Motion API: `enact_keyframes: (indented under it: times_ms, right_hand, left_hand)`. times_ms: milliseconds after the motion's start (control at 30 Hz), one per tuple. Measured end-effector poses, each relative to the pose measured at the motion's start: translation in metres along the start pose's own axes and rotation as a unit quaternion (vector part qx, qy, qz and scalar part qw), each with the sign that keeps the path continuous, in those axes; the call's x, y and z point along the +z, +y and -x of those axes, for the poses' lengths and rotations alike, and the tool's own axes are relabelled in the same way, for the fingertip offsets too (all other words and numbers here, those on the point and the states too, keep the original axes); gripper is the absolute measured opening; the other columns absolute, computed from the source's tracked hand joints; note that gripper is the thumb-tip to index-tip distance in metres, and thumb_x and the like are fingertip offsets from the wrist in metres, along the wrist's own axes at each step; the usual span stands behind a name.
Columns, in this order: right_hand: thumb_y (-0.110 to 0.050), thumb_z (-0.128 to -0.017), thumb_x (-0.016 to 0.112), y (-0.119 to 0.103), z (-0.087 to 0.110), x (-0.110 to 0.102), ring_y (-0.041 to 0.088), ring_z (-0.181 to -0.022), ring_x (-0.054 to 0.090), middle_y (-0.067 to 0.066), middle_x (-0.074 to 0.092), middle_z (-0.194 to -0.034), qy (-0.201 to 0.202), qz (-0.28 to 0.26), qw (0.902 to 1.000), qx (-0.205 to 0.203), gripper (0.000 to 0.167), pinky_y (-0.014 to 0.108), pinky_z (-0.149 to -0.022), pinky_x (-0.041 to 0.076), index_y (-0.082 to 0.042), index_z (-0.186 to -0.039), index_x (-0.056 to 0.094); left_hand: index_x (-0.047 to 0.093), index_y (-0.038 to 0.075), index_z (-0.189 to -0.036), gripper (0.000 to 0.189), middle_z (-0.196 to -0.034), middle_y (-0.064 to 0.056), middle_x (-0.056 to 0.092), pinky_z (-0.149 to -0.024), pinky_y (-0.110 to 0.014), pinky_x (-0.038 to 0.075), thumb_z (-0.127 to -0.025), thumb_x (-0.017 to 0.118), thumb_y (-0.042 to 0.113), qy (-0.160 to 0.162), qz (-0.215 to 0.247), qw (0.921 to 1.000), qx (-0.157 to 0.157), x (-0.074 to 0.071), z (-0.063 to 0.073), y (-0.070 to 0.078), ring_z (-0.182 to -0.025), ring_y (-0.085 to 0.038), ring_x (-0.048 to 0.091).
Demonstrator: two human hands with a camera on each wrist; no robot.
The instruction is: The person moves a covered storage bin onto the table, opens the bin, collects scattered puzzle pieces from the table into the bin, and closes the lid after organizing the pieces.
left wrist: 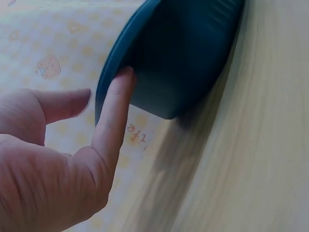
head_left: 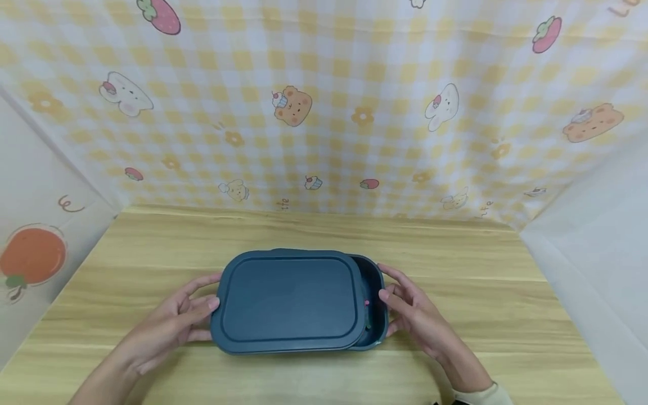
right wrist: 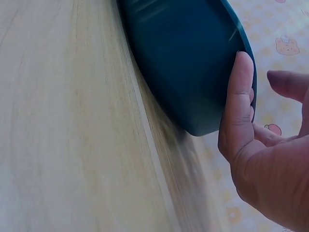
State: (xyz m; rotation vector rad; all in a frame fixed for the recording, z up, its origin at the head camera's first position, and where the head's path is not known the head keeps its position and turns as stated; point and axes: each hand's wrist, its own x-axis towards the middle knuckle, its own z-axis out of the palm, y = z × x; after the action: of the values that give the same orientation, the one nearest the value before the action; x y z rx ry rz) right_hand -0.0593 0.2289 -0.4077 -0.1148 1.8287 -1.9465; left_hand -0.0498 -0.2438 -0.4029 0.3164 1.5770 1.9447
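A dark blue lid [head_left: 291,301] lies across a rectangular box of the same colour, shifted to the left, so the right end of the box [head_left: 377,337] is uncovered. Small pink and green bits show inside that gap. At the lid's left end my left hand [head_left: 174,320] grips the edge, thumb on top and a finger below the rim [left wrist: 104,79]. My right hand [head_left: 417,312] holds the box's right end, thumb at the rim and fingers along the outer wall [right wrist: 188,63]. The rest of the inside is hidden under the lid.
The box is on a light wood-grain table [head_left: 324,377]. Behind it hangs a yellow-and-white checked cloth [head_left: 329,112] with cartoon prints. Pale side panels stand at the left [head_left: 35,169] and right [head_left: 597,253].
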Motion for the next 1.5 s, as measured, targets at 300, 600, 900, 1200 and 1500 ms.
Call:
enact_keyframes:
  times_ms: [300, 600, 900, 1200, 1500]
  right_hand:
    - [-0.016, -0.106, 0.064, 0.001, 0.000, -0.001, 0.016, -0.086, 0.071, 0.004, 0.059, -0.107, 0.011, 0.030, 0.9995, -0.003, 0.071, 0.033, -0.064, 0.066, -0.015, -0.166, 0.025]
    - [-0.012, -0.104, 0.067, 0.002, -0.002, -0.001, 0.015, -0.081, 0.073, 0.006, 0.061, -0.110, 0.001, 0.026, 0.9994, -0.021, 0.075, 0.033, -0.064, 0.066, -0.015, -0.167, 0.025]
    - [-0.013, -0.104, 0.067, 0.002, 0.000, -0.002, 0.014, -0.081, 0.072, 0.006, 0.058, -0.111, 0.002, 0.045, 0.9988, -0.020, 0.077, 0.033, -0.064, 0.066, -0.014, -0.167, 0.025]
    - [-0.015, -0.107, 0.063, -0.001, 0.001, -0.003, 0.016, -0.079, 0.072, 0.009, 0.054, -0.113, -0.011, 0.052, 0.9982, -0.028, 0.072, 0.037, -0.064, 0.067, -0.015, -0.168, 0.025]
    - [-0.018, -0.108, 0.062, -0.001, 0.002, -0.002, 0.015, -0.080, 0.070, 0.009, 0.052, -0.114, -0.003, 0.067, 0.9976, -0.017, 0.071, 0.035, -0.067, 0.067, -0.015, -0.168, 0.024]
  left_hand:
    - [0.028, 0.028, -0.161, 0.054, -0.145, -0.001, 0.064, -0.101, -0.044, 0.063, -0.114, 0.040, 0.004, -0.008, -0.007, 0.9999, 0.006, 0.011, -0.004, -0.007, -0.123, -0.023, 0.071]
    - [0.029, 0.026, -0.161, 0.055, -0.142, 0.000, 0.065, -0.098, -0.041, 0.064, -0.113, 0.043, 0.005, -0.001, -0.028, 0.9995, 0.010, 0.016, -0.012, -0.002, -0.119, -0.023, 0.072]
    - [0.029, 0.024, -0.162, 0.055, -0.139, 0.000, 0.063, -0.096, -0.041, 0.064, -0.113, 0.048, 0.011, 0.035, -0.051, 0.9981, -0.009, 0.029, -0.018, -0.004, -0.117, -0.022, 0.072]
    - [0.024, 0.017, -0.164, 0.059, -0.138, -0.006, 0.060, -0.095, -0.044, 0.065, -0.113, 0.052, 0.016, 0.059, -0.070, 0.9957, -0.019, 0.039, -0.021, -0.001, -0.116, -0.024, 0.072]
    - [0.018, 0.012, -0.167, 0.064, -0.137, -0.007, 0.059, -0.092, -0.043, 0.066, -0.113, 0.052, 0.018, 0.067, -0.076, 0.9945, -0.024, 0.037, -0.023, -0.001, -0.115, -0.023, 0.072]
